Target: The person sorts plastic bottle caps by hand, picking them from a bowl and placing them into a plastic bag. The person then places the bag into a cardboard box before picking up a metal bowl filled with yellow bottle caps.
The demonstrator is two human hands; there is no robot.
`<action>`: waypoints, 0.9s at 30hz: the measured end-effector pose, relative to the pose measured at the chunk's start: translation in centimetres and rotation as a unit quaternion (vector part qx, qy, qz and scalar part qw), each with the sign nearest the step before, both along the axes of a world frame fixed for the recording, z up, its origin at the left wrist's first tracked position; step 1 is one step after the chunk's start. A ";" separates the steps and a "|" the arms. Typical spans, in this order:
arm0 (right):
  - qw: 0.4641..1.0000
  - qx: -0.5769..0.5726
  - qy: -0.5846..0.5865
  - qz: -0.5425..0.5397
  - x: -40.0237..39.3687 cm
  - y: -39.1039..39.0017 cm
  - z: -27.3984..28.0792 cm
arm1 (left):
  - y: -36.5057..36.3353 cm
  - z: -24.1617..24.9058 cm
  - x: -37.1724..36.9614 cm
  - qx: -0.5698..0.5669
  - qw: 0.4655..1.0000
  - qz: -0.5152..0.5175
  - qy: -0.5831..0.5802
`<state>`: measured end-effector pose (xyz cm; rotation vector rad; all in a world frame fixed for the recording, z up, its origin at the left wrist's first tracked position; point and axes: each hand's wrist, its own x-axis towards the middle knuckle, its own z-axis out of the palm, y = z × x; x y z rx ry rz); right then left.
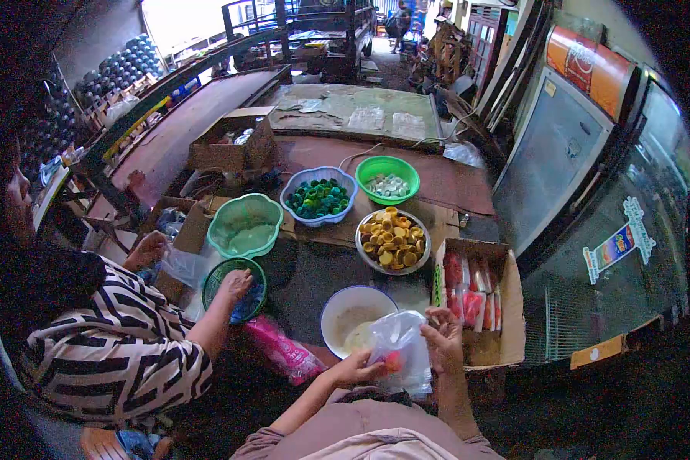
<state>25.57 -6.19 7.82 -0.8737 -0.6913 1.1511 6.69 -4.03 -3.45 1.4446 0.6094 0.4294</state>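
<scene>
Just in front of my body, a clear plastic bag [412, 356] hangs between my two hands. My left hand [358, 369] grips its left side, beside something small and red-orange [393, 361] that shows at the bag. My right hand [443, 337] pinches the bag's upper right edge. Behind the bag sits a white bowl with a blue rim [345, 310], partly hidden by it. To the right of my right hand stands an open cardboard box [510, 307] with red packets [474, 295] inside. A metal bowl of yellow caps [393, 241] lies farther back.
At the left, a co-worker in a patterned top [123, 337] reaches into a dark green basket [215, 277]. Beyond are a pale green bowl [245, 225], a bowl of green caps [319, 198] and a bright green bowl [388, 179]. A pink package [284, 351] lies near the front edge.
</scene>
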 end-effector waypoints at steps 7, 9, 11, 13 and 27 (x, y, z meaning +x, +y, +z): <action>0.998 0.021 0.002 -0.066 2.1 1.3 -1.1 | 1.1 4.1 -0.4 -0.185 0.982 -0.029 -0.029; 0.989 0.045 -0.125 -0.064 2.2 1.6 -1.1 | 2.1 5.2 -0.1 -0.150 0.987 -0.044 -0.042; 0.969 0.056 -0.223 -0.093 2.1 2.6 -0.6 | 2.9 5.1 0.3 -0.053 0.996 -0.064 -0.040; 0.923 0.074 -0.332 -0.180 1.9 3.5 -0.3 | 4.4 0.6 0.3 -0.016 0.999 -0.044 -0.007; 0.787 0.096 -0.551 -0.261 0.7 4.4 2.5 | 2.6 6.1 1.7 -0.330 0.920 0.051 -0.208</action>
